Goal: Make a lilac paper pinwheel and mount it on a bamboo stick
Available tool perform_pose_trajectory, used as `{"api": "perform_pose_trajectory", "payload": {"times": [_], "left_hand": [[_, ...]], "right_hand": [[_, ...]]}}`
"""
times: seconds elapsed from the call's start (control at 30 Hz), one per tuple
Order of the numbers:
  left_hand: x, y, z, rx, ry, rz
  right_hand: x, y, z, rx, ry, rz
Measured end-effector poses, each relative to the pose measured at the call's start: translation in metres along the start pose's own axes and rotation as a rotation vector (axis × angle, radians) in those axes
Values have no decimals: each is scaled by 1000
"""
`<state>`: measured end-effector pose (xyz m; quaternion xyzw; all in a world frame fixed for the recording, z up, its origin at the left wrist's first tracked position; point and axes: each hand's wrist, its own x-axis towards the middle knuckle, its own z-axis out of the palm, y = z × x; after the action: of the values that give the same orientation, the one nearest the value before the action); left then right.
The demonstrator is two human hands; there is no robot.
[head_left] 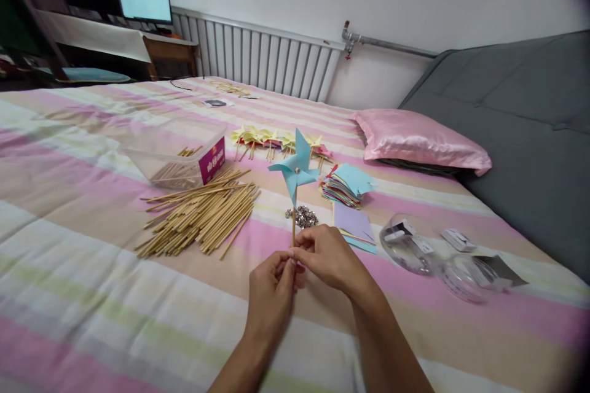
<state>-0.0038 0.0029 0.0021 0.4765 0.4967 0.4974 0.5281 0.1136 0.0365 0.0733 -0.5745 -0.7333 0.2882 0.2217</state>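
Note:
A light-blue paper pinwheel on a thin wooden stick stands upright in front of me, a small pin at its centre. My left hand is closed around the lower part of the stick. Just above it, my right hand pinches the same stick, the fingertips of both hands touching or nearly so. Behind the stick lies a small heap of silvery pins. To the left spreads a large pile of wooden sticks. Cut paper pieces in a stack and purple paper sheets lie on the right.
A clear plastic box holding sticks stands at left. Several yellow pinwheels lie in a row behind. Clear round containers are at right, a pink pillow farther back. Everything rests on a striped bedspread.

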Motion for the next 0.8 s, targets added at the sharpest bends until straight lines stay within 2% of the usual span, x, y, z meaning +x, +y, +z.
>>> {"api": "perform_pose_trajectory", "payload": {"times": [0.17, 0.3, 0.53, 0.8], "left_hand": [[0, 0, 1, -26, 0, -19], [-1, -2, 1, -21, -10, -11], [-1, -2, 2, 58, -47, -7], [-1, -1, 3, 249, -70, 84]], "right_hand": [[1, 2, 1, 0, 4, -11], [3, 5, 1, 57, 70, 8], [11, 17, 1, 311, 124, 134], [26, 32, 8, 499, 341, 220]]}}
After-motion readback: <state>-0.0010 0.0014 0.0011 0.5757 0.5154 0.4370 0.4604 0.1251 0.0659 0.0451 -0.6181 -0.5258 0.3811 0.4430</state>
